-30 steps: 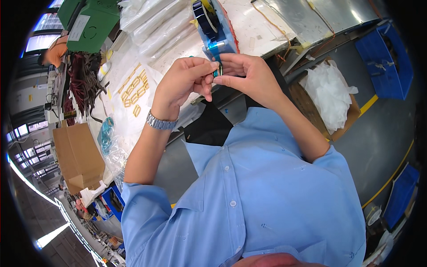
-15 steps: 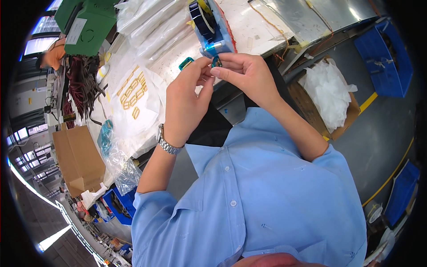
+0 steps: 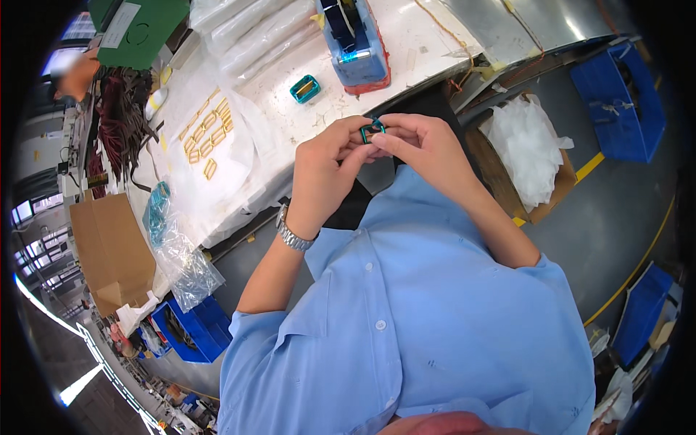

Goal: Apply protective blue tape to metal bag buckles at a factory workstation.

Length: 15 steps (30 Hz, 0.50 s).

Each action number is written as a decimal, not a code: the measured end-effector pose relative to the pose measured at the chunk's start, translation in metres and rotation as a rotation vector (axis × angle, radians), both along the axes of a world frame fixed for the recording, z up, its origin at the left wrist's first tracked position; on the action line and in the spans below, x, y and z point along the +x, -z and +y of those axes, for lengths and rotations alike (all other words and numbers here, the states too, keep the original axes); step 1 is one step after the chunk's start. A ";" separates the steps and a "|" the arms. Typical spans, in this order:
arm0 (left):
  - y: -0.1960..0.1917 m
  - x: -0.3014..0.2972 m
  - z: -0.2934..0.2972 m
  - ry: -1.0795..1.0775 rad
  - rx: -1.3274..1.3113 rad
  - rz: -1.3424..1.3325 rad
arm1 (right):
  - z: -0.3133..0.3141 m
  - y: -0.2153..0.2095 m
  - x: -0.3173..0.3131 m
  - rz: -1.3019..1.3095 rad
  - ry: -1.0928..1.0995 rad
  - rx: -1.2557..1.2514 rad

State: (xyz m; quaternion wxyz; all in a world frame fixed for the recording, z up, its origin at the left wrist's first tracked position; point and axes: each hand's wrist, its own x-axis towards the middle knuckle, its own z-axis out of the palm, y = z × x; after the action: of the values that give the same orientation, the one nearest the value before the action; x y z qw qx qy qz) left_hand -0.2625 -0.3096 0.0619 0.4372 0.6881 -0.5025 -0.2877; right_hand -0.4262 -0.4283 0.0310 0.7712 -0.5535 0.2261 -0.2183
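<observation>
Both hands are together just off the front edge of the workbench. Between their fingertips is a small rectangular buckle frame [image 3: 365,135] with dark teal edges. My left hand [image 3: 322,174], with a metal watch on its wrist, pinches the frame's left side. On the other side, the thumb and fingers of my right hand [image 3: 438,156] grip it. A similar teal-edged buckle with a gold middle [image 3: 305,89] lies on the bench beyond my left hand. Farther right stands a blue tape dispenser [image 3: 359,71] with teal tape at its front. Rows of gold buckle frames [image 3: 209,129] lie on white sheeting.
Clear plastic-wrapped stacks [image 3: 250,40] lie at the back of the bench. A green bin [image 3: 141,36] and dark cords [image 3: 116,119] are at far left. A cardboard box of white plastic [image 3: 529,152] stands at right. Blue crates [image 3: 620,101] sit on the floor.
My hands have moved down toward my body with the buckle frame, away from the tape dispenser. The view has shifted slightly, and the teal-edged buckle on the bench is now in full sight.
</observation>
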 end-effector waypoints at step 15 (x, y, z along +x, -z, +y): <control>-0.009 0.015 0.028 0.074 -0.067 -0.366 | -0.007 -0.004 0.006 0.138 -0.246 -0.688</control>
State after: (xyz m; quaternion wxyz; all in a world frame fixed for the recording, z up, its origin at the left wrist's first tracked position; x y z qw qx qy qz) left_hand -0.2475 -0.2813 0.0707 0.3502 0.6949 -0.6083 -0.1566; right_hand -0.4200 -0.4354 0.0354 0.5436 -0.8167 0.1227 -0.1497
